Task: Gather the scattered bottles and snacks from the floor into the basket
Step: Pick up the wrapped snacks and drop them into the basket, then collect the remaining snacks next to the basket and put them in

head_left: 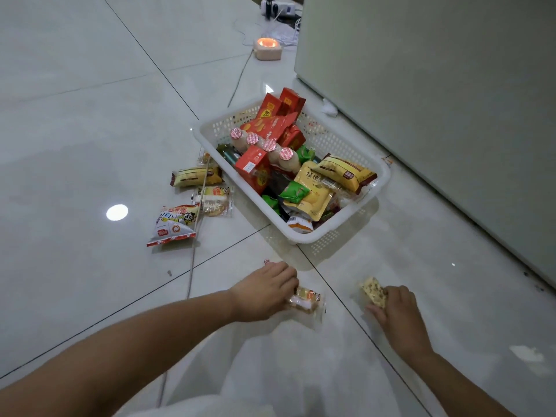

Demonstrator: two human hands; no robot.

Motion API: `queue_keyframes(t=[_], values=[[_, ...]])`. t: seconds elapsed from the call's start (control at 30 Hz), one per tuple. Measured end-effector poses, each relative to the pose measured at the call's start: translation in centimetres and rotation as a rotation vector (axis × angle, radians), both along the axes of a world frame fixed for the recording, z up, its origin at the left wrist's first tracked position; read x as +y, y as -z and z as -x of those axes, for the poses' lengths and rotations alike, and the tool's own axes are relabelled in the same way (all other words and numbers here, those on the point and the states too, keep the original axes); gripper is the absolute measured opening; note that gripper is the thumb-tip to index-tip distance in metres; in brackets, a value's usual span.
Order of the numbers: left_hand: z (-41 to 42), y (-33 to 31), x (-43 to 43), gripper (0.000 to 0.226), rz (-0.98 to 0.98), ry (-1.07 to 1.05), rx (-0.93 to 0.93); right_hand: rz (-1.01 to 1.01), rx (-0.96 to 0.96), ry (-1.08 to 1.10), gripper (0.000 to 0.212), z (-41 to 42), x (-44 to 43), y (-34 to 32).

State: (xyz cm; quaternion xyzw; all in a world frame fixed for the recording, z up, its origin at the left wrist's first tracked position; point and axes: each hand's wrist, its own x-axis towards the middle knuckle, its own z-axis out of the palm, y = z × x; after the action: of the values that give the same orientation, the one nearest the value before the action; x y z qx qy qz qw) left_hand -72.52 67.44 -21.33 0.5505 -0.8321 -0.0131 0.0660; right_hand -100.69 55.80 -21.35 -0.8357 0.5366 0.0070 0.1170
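A white plastic basket (379,188) stands on the tiled floor, piled with red boxes, a row of small bottles (264,145) and snack packets. Near the bottom of the view, my left hand (264,291) is closed on a clear-wrapped snack (307,299) lying on the floor. To the right, my right hand (397,311) grips a pale nutty snack bar (373,291) against the tiles. Left of the basket lie a yellow packet (195,176), a clear pack of biscuits (213,200) and a white and red bag (174,225).
A large pale cabinet (436,70) rises at the right, close behind the basket. A thin cable (192,266) runs across the floor past the loose packets. A small glowing device (268,48) and a power strip (276,7) sit at the far top.
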Motion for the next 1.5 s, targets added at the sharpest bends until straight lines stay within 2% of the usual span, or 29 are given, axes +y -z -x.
queue_keyframes(t=[0.07,0.13,0.23,0.3,0.4,0.47,0.53,0.83,0.93,1.03,1.2,1.33,1.5], values=[[-1.9,-2.5,-0.5,0.038,0.125,0.168,-0.041,0.072,-0.042,0.049,0.041,-0.9,-3.0,-2.8],[-3.6,-5.1,-1.5,0.041,0.258,0.237,-0.090,0.153,-0.106,0.100,0.045,-2.5,-6.1,-6.5],[-5.9,-9.2,-4.7,0.048,0.418,0.124,-0.112,0.219,-0.191,0.112,0.050,-6.3,-9.8,-12.3],[-7.3,-12.1,-7.4,0.053,0.441,-0.002,-0.164,0.253,-0.223,0.066,0.052,-9.4,-11.6,-15.7],[-8.6,-16.1,-10.5,0.060,0.313,-0.170,-0.278,0.251,-0.253,-0.015,0.056,-14.2,-13.0,-19.4],[-9.4,-17.0,-11.8,0.070,0.169,-0.294,-0.307,0.224,-0.177,-0.054,0.068,-16.8,-13.2,-20.5],[-9.9,-16.9,-12.1,0.078,0.112,-0.374,-0.313,0.197,-0.092,-0.091,0.079,-18.4,-12.7,-20.5],[-15.7,-12.9,-5.8,0.071,0.024,-0.759,-0.152,0.194,-0.033,-0.377,0.077,-18.8,-9.2,-15.3],[-17.1,-11.4,-3.5,0.069,-0.010,-0.901,-0.099,0.203,-0.032,-0.435,0.084,-19.5,-7.8,-14.1],[-18.5,-10.2,-1.2,0.073,-0.048,-0.955,-0.080,0.198,-0.036,-0.513,0.097,-21.6,-5.9,-12.9],[-21.7,-7.6,2.4,0.078,-0.097,-1.085,-0.019,0.184,-0.091,-0.645,0.090,-26.7,-3.7,-12.1],[-22.5,-5.1,4.5,0.085,-0.200,-1.206,0.110,0.133,-0.104,-0.692,0.096,-31.6,-2.5,-12.4],[-22.2,-5.3,6.5,0.096,-0.352,-1.168,0.057,0.039,-0.117,-0.693,0.092,-35.0,-1.1,-11.1]])
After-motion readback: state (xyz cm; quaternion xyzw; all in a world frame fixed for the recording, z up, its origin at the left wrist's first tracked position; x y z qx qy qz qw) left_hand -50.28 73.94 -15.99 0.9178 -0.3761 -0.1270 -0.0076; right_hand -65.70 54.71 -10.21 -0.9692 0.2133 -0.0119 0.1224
